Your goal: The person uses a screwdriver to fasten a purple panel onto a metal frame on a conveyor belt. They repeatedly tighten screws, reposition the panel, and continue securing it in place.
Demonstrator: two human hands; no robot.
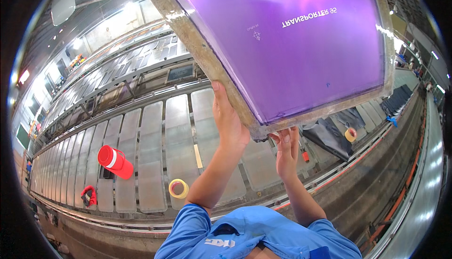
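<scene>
I hold up a large printing screen frame (221, 77) with a purple mesh (292, 37), tilted above a long printing table. My left hand (228, 120) lies flat along the frame's left wooden edge. At the frame's lower corner, my right hand (285, 148) grips from below with its fingers curled onto the edge. Both blue-sleeved forearms rise from the lower edge of the picture.
On the table's row of grey panels (153, 155) stand a red jug with a white band (115, 161), a yellow tape roll (178, 188) and a red cloth (88, 196). Dark fabric (329, 136) and another tape roll (350, 134) lie to the right. A rail (329, 174) runs along the table edge.
</scene>
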